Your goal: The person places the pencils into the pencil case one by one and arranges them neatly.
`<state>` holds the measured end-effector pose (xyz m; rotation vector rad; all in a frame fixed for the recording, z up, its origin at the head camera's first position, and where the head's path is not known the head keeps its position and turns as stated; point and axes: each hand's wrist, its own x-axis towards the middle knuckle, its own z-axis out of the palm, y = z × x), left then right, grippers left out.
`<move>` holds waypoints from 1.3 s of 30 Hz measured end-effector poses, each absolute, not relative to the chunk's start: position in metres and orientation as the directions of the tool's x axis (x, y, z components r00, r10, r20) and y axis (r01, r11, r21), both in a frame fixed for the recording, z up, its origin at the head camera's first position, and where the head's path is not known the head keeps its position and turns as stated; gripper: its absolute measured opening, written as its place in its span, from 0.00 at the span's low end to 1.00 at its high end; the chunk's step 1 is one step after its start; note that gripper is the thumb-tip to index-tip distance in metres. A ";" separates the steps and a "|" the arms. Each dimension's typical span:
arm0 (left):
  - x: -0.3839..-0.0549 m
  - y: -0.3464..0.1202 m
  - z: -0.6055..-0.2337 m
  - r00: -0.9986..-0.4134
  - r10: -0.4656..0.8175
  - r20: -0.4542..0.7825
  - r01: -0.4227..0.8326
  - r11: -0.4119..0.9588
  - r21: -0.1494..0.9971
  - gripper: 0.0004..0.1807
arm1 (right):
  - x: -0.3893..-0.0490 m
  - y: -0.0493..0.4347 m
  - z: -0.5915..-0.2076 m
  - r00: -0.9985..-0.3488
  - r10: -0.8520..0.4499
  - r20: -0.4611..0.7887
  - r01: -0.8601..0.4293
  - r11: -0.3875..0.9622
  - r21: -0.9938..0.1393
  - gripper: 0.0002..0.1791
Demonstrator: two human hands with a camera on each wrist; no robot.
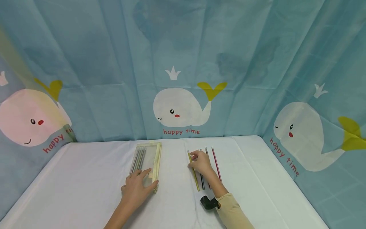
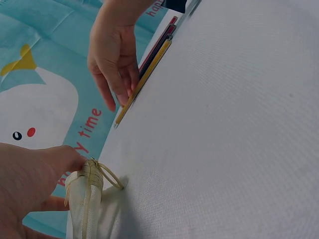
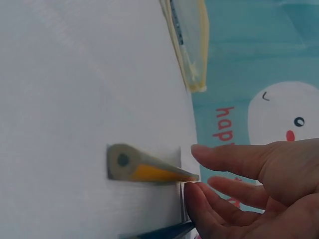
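My left hand point(image 1: 137, 189) rests across the near end of a translucent pouch point(image 1: 150, 152) with a cream zip edge, fingers spread and thumb at its right side. Inside the pouch lie several grey-looking pencils point(image 1: 139, 159). In the left wrist view the thumb touches the zip end of the pouch point(image 2: 84, 199), where a cord loop hangs. Over a row of pencils is my right hand point(image 1: 201, 163), its thumb and fingertips apart on either side of a yellow pencil point(image 3: 154, 173). Dark pencils point(image 1: 202, 183) lie partly hidden under that hand, with a red pencil point(image 1: 216, 163) at the right.
A white cloth point(image 1: 71, 184) covers the table. Behind it and at the sides hangs a blue curtain point(image 1: 111, 114) with whale prints. A black device point(image 1: 208, 203) sits at the right wrist, close by the pencils' near ends.
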<state>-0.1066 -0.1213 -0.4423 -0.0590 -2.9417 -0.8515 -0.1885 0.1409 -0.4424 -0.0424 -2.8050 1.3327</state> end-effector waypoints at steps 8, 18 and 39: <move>-0.107 -0.122 -0.443 -0.997 0.014 0.080 0.055 0.841 0.538 0.33 | -0.190 0.138 -0.448 -0.999 0.000 0.050 -0.037 0.677 -0.735 0.23; -0.106 -0.122 -0.443 -0.996 0.019 0.089 0.064 0.841 0.536 0.33 | -0.191 0.139 -0.447 -0.999 -0.027 0.020 -0.033 0.667 -0.744 0.20; -0.106 -0.123 -0.443 -0.996 0.015 0.087 0.059 0.844 0.533 0.32 | -0.194 0.143 -0.447 -0.998 -0.024 -0.058 0.037 0.528 -0.849 0.19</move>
